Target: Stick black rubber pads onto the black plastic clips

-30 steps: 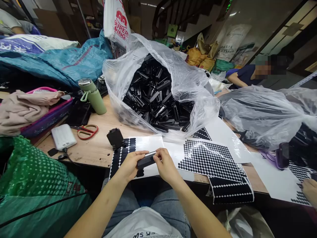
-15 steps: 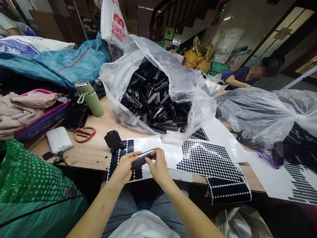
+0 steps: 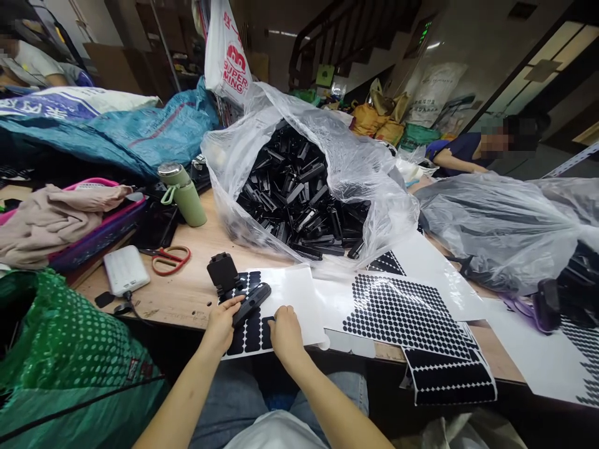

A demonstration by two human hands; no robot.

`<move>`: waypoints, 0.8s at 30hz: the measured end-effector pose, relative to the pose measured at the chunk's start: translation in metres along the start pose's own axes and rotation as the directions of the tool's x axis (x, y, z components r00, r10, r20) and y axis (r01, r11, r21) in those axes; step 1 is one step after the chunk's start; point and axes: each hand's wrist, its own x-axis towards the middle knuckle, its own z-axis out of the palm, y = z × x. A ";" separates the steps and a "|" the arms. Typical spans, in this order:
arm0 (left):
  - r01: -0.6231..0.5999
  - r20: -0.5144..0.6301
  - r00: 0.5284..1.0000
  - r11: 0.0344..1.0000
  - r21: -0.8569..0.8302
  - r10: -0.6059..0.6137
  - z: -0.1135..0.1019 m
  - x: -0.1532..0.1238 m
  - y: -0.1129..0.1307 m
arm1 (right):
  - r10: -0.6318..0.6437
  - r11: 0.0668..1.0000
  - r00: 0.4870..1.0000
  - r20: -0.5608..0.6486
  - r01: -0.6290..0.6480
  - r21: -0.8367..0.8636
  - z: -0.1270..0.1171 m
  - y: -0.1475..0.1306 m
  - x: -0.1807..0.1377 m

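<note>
Gripping black clip [image 3: 251,302], left hand [image 3: 223,322] sits beside right hand [image 3: 284,333] (on stickers [image 3: 253,335]).

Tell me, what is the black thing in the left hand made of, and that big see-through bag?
The black piece in the left hand looks like hard moulded plastic: stiff edges, dull sheen. The bag looks like thin clear plastic film: crinkled, shiny, contents show through.

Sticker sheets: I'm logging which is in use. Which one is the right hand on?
The leftmost sheet, mostly bare white; the right hand touches its dots. The other sheets lie farther right.
</note>
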 end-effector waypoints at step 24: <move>0.093 0.243 0.962 0.986 0.136 -0.125 0.023 -0.042 0.041 | -0.056 0.648 0.978 0.200 -0.117 0.753 -0.080 0.026 0.005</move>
